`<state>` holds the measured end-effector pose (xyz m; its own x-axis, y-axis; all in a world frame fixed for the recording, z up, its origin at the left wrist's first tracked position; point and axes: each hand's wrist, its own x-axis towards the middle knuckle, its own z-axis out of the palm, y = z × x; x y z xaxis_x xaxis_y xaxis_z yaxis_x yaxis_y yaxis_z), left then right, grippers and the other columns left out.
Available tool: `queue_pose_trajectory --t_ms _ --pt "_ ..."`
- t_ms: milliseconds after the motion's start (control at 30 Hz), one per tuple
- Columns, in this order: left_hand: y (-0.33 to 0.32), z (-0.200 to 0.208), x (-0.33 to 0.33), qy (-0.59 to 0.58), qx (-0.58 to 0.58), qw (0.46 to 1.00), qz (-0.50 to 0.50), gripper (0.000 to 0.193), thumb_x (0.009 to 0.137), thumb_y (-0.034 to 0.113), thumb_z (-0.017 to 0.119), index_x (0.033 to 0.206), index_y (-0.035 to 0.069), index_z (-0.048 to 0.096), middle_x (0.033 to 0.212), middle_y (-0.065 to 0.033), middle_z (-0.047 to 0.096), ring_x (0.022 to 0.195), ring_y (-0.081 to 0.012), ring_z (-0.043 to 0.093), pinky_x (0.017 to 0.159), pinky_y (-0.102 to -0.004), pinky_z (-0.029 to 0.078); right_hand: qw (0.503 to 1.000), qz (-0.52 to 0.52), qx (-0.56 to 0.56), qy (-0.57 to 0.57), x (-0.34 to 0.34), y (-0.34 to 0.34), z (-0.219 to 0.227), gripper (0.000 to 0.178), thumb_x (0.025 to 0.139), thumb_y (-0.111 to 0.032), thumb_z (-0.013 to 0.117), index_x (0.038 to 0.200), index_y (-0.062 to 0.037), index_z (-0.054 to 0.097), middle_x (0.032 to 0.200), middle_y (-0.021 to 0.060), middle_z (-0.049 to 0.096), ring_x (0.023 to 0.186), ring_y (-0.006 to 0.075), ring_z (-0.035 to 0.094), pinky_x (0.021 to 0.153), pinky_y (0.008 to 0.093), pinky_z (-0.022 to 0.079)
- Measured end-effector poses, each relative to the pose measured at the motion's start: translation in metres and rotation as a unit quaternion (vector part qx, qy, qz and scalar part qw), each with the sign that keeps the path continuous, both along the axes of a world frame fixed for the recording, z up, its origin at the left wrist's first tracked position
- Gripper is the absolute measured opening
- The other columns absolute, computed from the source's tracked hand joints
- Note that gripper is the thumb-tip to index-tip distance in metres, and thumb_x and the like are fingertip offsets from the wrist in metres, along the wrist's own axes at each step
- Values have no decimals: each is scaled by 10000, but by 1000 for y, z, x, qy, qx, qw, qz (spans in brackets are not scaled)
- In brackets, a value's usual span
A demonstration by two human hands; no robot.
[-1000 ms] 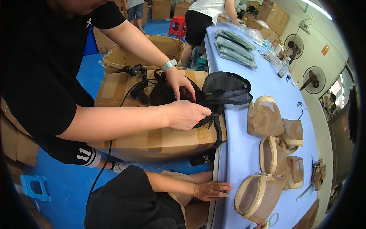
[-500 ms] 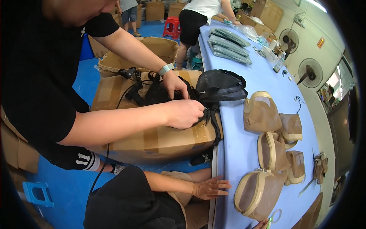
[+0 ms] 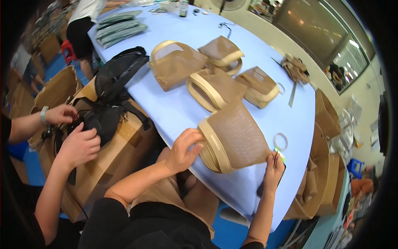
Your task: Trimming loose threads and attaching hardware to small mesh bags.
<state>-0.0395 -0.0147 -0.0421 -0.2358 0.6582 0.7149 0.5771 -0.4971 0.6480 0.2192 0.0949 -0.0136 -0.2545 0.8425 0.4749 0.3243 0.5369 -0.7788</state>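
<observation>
A brown mesh pouch (image 3: 238, 137) with a beige zipped band stands tilted near the table's front edge. My left hand (image 3: 182, 149) is curled at the band side, its fingertips gripping the edge. At the opposite lower corner, my right hand (image 3: 273, 172) is closed around a small dark pointed tool whose kind is not clear. A bright green item (image 3: 280, 155) shows just behind those fingers, beside a pale ring (image 3: 280, 141). Several similar pouches lie farther back, among them one mesh pouch (image 3: 176, 64) with a clear window.
On the left, another person's hands (image 3: 78, 145) work at a black backpack (image 3: 101, 120) on a cardboard box (image 3: 120, 151). Folded grey-green packs (image 3: 120, 31) lie at the table's far left. Brown fabric (image 3: 295, 68) and a ruler (image 3: 292, 95) lie far right, above open cartons (image 3: 321, 186).
The view has swung right and toward the table. My left hand has gone from resting flat at the table's edge to the nearest pouch. The co-worker's hands have come off the backpack slightly.
</observation>
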Motion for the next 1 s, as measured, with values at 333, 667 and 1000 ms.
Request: queue_pose_trajectory --t_ms 333,667,1000 --pt "21 17 41 -178 -243 883 -361 609 838 517 437 1129 -18 471 1158 -144 478 1063 -254 455 873 -323 366 998 -58 -15 26 -10 9 19 232 819 -132 561 657 25 507 531 -5 405 527 61 355 476 226 295" --pt "23 66 41 -426 -190 818 -338 455 889 218 430 1273 4 317 1225 -139 444 1099 -243 463 907 -364 384 989 18 7 145 -6 7 -10 233 835 -212 547 864 16 591 696 15 547 528 70 403 498 214 327" --pt "40 12 26 314 -130 903 -263 576 596 -23 480 1164 72 476 1095 -160 500 1033 -358 442 907 -409 334 940 43 -107 322 -12 8 -11 560 869 -382 475 1238 17 341 594 -49 391 424 14 286 382 164 226"
